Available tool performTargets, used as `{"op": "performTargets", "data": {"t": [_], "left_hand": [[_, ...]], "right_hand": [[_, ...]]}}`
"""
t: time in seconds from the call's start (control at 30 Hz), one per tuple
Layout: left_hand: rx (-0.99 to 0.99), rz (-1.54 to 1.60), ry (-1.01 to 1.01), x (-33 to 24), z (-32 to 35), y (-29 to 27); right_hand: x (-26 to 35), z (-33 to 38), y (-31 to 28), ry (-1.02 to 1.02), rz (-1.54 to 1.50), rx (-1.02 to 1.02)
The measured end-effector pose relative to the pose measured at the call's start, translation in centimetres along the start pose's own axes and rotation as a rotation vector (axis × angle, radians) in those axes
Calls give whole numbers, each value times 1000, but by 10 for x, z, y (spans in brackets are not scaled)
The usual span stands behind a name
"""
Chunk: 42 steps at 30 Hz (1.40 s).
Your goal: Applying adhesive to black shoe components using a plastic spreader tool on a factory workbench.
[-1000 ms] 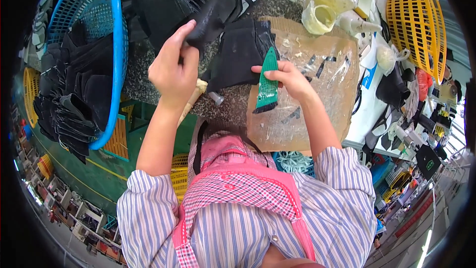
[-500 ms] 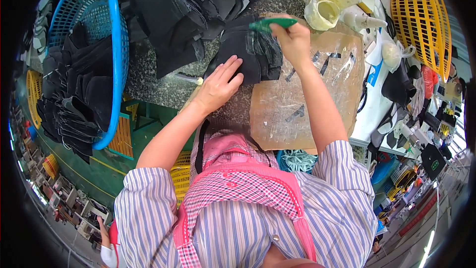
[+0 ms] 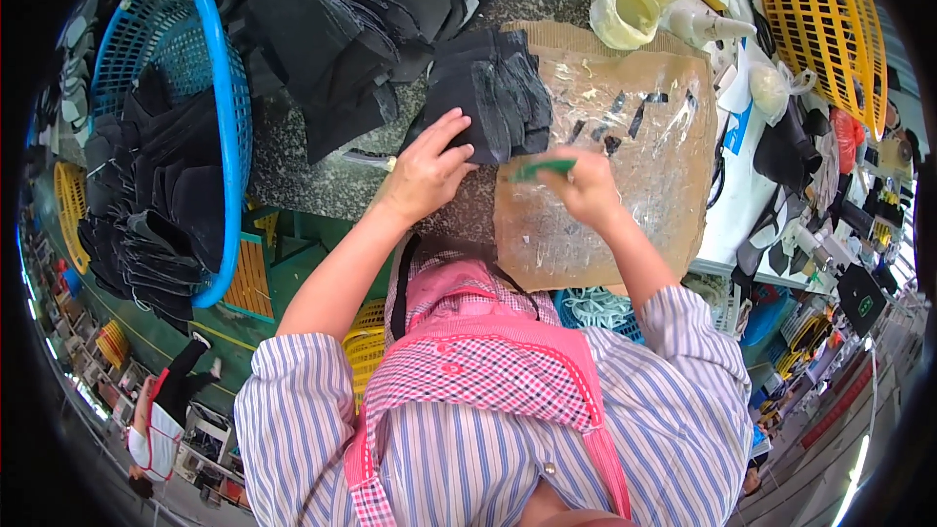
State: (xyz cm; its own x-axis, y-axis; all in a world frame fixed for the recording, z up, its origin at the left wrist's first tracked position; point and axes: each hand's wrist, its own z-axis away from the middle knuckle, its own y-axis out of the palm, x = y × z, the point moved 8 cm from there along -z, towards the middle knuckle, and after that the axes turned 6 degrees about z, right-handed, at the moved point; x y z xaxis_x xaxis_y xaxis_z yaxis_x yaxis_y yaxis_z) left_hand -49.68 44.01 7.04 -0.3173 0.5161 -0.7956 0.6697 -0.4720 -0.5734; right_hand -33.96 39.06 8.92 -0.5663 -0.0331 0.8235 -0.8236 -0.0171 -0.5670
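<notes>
Left hand (image 3: 427, 168) lies flat, fingers spread, on 1 black fabric piece (image 3: 493, 98) at the cardboard sheet (image 3: 625, 185) edge; right hand (image 3: 583, 187) pinches a green tool (image 3: 540, 170) approx. mid-job, w/ basket (image 3: 229, 137) pieces left.

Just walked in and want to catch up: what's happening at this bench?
A person presses the left hand on a stack of black fabric pieces at the edge of a cardboard sheet. The right hand holds a small green tool over the sheet. More black pieces fill the blue basket alongside.
</notes>
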Motion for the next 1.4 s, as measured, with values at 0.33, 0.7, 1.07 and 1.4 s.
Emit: {"op": "performTargets", "data": {"t": [0.33, 0.7, 1.07, 1.4], "left_hand": [[-579, 431, -517, 44, -16, -73], [129, -264, -338, 45, -73, -12], [120, -219, -410, 57, -71, -10], [62, -172, -356, 51, -73, -15]], "right_hand": [[-100, -82, -140, 129, 203, -621], [-56, -72, -44, 326, -454, -222], [-30, -63, -22, 107, -94, -87], [-35, -90, -18, 90, 187, 55]]}}
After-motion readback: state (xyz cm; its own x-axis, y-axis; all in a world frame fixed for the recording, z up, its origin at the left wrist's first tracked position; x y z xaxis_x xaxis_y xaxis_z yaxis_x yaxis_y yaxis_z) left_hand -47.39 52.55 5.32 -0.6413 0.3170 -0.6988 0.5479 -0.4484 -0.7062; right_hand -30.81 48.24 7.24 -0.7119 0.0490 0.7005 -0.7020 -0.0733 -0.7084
